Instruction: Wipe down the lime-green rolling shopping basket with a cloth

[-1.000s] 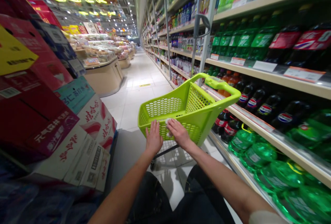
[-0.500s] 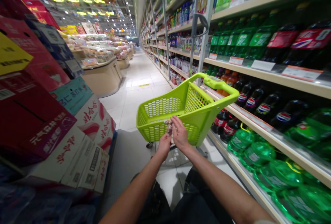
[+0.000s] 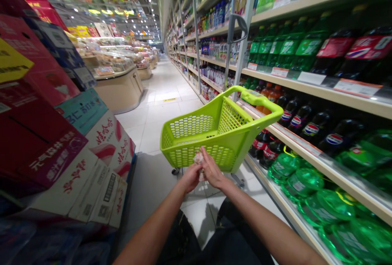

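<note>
My left hand (image 3: 190, 176) is curled around a small crumpled, pale pinkish-white wad (image 3: 199, 158), perhaps a tissue or thin cloth; its exact kind is unclear. Flat against the other side of the wad lies my right hand (image 3: 213, 171), its fingers stretched out and close together. The hands meet in front of my knees, with the wad pressed between them. Just beyond them stands a lime-green shopping cart (image 3: 190, 147) with perforated walls, turned sideways, its handle (image 3: 260, 101) to the right. Its visible basket floor holds nothing I can make out.
Shelves (image 3: 306, 78) of bottled drinks run along the right, with large green bottles (image 3: 318, 208) at the bottom. Stacked drink cartons (image 3: 107, 142) rise close on the left. Farther off is a rounded display counter (image 3: 119, 91). A white tiled aisle (image 3: 162, 81) stretches ahead.
My hands have come slightly lower and nearer to me, the right one tilting flatter over the wad. The cart stays where it was; the view has shifted a little.
</note>
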Demonstrator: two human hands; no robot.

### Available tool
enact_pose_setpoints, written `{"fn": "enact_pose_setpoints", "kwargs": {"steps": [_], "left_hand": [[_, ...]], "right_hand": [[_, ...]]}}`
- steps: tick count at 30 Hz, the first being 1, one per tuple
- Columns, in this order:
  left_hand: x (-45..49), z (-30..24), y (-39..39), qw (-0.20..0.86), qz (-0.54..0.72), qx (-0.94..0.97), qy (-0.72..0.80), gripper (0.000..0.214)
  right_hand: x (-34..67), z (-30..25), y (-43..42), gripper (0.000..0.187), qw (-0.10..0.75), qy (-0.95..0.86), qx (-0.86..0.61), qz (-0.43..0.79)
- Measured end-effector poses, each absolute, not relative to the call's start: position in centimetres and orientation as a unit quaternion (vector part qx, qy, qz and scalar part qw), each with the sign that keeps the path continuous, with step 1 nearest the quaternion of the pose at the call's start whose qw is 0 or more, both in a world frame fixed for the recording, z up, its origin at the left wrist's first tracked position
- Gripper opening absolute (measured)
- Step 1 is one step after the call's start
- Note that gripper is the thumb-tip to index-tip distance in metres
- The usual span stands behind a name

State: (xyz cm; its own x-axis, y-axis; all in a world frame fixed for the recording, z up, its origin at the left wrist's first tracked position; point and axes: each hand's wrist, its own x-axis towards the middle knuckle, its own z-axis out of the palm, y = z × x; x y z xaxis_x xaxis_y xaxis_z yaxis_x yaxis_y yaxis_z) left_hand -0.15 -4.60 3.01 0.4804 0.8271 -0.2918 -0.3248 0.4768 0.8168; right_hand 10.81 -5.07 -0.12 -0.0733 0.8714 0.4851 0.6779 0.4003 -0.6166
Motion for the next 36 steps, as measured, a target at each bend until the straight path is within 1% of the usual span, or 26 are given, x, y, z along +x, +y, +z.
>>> {"fn": "enact_pose_setpoints", "kwargs": {"steps": [4,6,9,11,13,16,18,21,23,24,26,28,30,33,34,36], "left_hand": [[0.2,3.3,-4.5,0.787,0.345,0.359,0.365,0.026],[0.4,3.2,-4.2,0.775,0.357,0.362,0.375,0.024],[0.7,2.6,-3.7,0.749,0.387,0.368,0.392,0.024],[0.8,2.0,-3.3,0.743,0.383,0.379,0.398,0.022],[0.7,1.6,-3.2,0.737,0.373,0.394,0.405,0.02],[0.4,1.6,-3.3,0.724,0.36,0.418,0.414,0.016],[0.1,2.1,-3.5,0.711,0.349,0.443,0.421,0.011],[0.0,3.2,-3.4,0.691,0.328,0.483,0.426,0.004],[0.1,4.0,-2.9,0.659,0.325,0.527,0.426,0.007],[0.1,4.3,-2.5,0.617,0.333,0.564,0.437,0.011],[-0.2,4.8,-1.6,0.492,0.36,0.629,0.482,0.018],[-0.8,5.0,-0.7,0.378,0.382,0.652,0.534,0.025],[-1.5,5.0,-0.2,0.322,0.402,0.65,0.559,0.03],[-1.7,4.7,-0.1,0.275,0.435,0.683,0.518,0.042],[-1.4,4.6,-0.2,0.284,0.443,0.69,0.497,0.046],[-0.6,4.4,-0.3,0.345,0.459,0.671,0.469,0.052]], "right_hand": [[11.5,-0.5,-5.2,0.055,0.491,-0.675,-0.542,0.098],[11.4,-0.1,-5.5,0.051,0.496,-0.667,-0.553,0.062],[10.8,0.8,-6.1,0.047,0.438,-0.705,-0.558,-0.002],[10.4,1.1,-6.3,0.052,0.383,-0.747,-0.544,0.008],[10.2,0.8,-6.3,0.061,0.349,-0.773,-0.528,0.041],[10.6,-0.3,-5.9,0.069,0.343,-0.782,-0.519,0.04],[11.2,-0.9,-5.6,0.065,0.348,-0.787,-0.509,0.017],[12.3,-0.9,-5.0,0.052,0.356,-0.802,-0.479,-0.027],[12.8,-0.1,-4.4,0.044,0.377,-0.805,-0.451,-0.075],[13.0,0.5,-3.9,0.041,0.393,-0.801,-0.439,-0.104],[13.6,1.8,-2.9,0.036,0.427,-0.783,-0.422,-0.16],[14.3,2.8,-1.7,0.034,0.446,-0.763,-0.422,-0.203],[14.9,3.2,-0.7,0.033,0.439,-0.761,-0.423,-0.221],[15.3,2.8,-0.2,0.03,0.428,-0.784,-0.399,-0.207],[15.2,2.6,-0.4,0.031,0.439,-0.782,-0.397,-0.195],[14.7,2.4,-1.1,0.037,0.477,-0.763,-0.408,-0.156]]}}
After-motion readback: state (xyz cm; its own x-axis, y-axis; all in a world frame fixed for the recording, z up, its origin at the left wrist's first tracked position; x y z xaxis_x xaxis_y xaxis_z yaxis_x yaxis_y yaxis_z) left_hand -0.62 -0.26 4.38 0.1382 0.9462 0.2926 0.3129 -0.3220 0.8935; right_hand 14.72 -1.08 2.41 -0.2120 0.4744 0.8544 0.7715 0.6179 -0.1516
